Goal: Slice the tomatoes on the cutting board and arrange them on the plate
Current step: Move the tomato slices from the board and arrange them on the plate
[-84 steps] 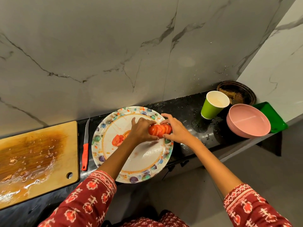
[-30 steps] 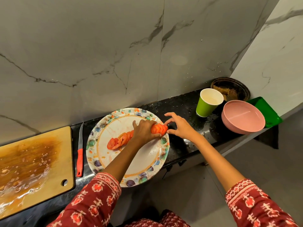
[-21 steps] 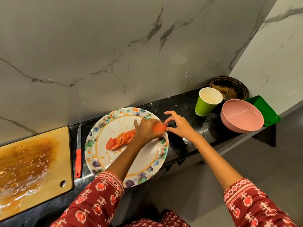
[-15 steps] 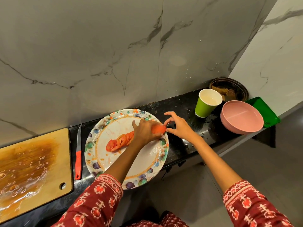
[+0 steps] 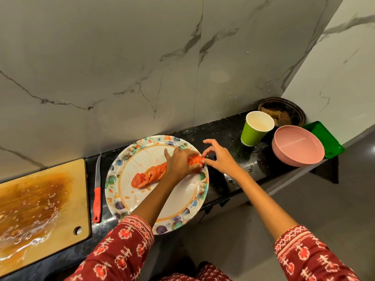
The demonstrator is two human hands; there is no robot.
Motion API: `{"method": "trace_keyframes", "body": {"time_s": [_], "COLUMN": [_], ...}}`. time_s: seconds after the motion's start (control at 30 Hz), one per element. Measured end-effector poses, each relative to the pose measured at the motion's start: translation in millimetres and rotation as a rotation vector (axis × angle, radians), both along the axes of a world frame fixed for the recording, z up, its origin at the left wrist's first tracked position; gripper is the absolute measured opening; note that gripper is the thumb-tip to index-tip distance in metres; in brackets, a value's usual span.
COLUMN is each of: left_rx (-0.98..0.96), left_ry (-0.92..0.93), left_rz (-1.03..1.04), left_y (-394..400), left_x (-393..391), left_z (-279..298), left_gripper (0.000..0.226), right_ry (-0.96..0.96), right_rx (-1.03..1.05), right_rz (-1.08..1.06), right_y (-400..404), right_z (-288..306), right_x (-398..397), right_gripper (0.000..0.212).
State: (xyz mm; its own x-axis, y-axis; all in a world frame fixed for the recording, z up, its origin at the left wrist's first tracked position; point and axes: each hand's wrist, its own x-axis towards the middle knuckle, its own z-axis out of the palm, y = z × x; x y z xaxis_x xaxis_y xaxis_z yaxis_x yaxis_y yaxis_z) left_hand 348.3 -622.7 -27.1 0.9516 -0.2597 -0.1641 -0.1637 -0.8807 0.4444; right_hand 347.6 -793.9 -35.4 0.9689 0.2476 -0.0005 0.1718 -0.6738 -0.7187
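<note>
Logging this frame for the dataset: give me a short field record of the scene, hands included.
stage: arranging, slicing looks done
plate: on black counter
tomato slices: fanned in a row on plate
left hand: grips the unspread slices
right hand: fingertips at the end of the slices, at plate's right rim
knife: lies between plate and cutting board
board: wet, no tomato on it

Cutting board (image 5: pixel 42 209) far left on surface (image 5: pixel 221 130). Knife (image 5: pixel 97 191) btwn board & plate (image 5: pixel 182 201). Tomato slices (image 5: pixel 149 176) in row on plate. Cup (image 5: pixel 254 131) right of plate, bowl (image 5: pixel 297 147) further right, tray (image 5: pixel 332 140) behind bowl, dish (image 5: pixel 292 110) in back corner.
</note>
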Motion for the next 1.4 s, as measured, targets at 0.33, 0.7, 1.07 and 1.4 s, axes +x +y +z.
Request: {"method": "trace_keyframes", "body": {"time_s": [0.33, 0.7, 1.07, 1.4], "left_rx": [-0.354, -0.484, -0.404, -0.435], "left_ry": [-0.180, -0.240, -0.249, -0.295], "left_rz": [0.229, 0.553, 0.424, 0.429], "left_y": [33.8, 134.8, 137.2, 137.9], "left_x": [-15.2, -70.3, -81.7, -80.5], "left_z": [-7.7, -34.8, -31.1, -31.3], "left_gripper": [0.053, 0.038, 0.048, 0.036], "right_ry": [0.030, -0.016, -0.050, 0.006], "right_rx": [0.144, 0.147, 0.048, 0.019], "right_rz": [-0.180, -0.265, -0.199, -0.180], "right_y": [4.3, 37.2, 46.9, 47.4], "right_z": [0.1, -2.3, 4.6, 5.3], "right_x": [-5.7, -22.4, -24.5, -20.2], "right_gripper": [0.049, 0.040, 0.049, 0.045]}}
